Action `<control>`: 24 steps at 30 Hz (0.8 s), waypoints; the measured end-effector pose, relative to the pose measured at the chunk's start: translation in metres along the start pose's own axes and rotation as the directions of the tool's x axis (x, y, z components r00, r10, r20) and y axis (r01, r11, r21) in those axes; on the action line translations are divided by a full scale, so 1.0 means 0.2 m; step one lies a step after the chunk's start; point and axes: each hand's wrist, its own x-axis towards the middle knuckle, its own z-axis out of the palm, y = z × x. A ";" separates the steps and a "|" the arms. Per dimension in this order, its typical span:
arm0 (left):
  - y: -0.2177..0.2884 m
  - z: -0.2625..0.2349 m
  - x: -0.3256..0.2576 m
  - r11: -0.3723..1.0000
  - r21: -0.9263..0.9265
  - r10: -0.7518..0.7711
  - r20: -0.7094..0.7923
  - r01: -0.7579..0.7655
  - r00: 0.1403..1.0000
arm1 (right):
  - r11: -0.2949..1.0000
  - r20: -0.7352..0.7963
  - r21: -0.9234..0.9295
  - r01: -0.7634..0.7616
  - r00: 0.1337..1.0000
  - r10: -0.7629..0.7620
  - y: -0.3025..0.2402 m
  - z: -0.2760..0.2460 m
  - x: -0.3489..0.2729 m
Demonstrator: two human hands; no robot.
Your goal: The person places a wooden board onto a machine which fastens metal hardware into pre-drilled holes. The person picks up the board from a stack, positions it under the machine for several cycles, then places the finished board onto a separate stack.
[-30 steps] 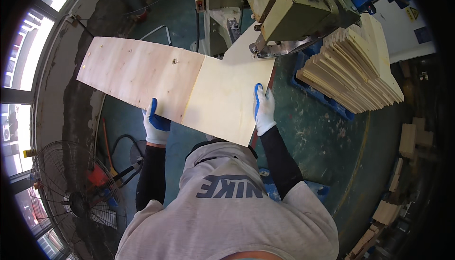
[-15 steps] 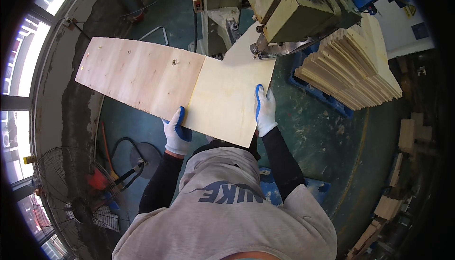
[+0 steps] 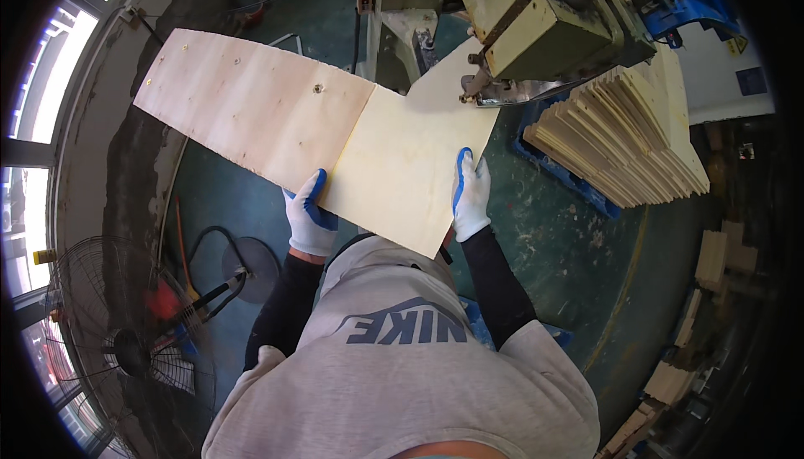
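Note:
A large angled plywood panel [image 3: 395, 170] lies across my two gloved hands, its left wing pinkish and its right part pale yellow. My left hand [image 3: 311, 214], in a white and blue glove, grips the near edge by the seam, thumb on top. My right hand [image 3: 471, 195] grips the right edge, thumb on top, fingers partly hidden by the board. The panel's far right part reaches under the metal head [image 3: 536, 44] of a green-grey machine, beside a curved metal guard [image 3: 511, 92].
Right of the machine, cut plywood pieces [image 3: 620, 132] are stacked on a blue pallet [image 3: 544, 157]. At the lower left stands a wire-cage fan [image 3: 130, 325], near a round grey base [image 3: 251, 269] with a dark hose. Wood offcuts [image 3: 712, 258] line the right side.
The panel has turned slightly clockwise, its left wing swinging away from me. Both hands keep their grip, the left one shifting slightly forward. The whole view has shifted a little.

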 end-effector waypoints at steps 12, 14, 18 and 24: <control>-0.02 0.08 0.01 0.966 0.110 0.250 -0.149 -0.235 0.957 | 0.993 0.004 0.062 -0.103 0.995 0.103 -0.11 0.06 -0.07; 0.03 0.07 -0.02 0.983 0.070 0.176 -0.073 -0.171 0.982 | 0.996 -0.002 0.057 -0.072 0.997 0.072 -0.05 0.06 -0.11; 0.07 -0.04 -0.08 0.979 0.108 0.189 -0.138 -0.174 0.972 | 0.975 -0.017 0.006 -0.223 0.975 0.223 -0.22 0.07 -0.15; 0.11 -0.23 -0.15 0.892 0.361 0.325 -0.090 -0.273 0.942 | 0.301 0.556 -0.611 0.732 0.668 -0.495 -0.45 0.01 0.08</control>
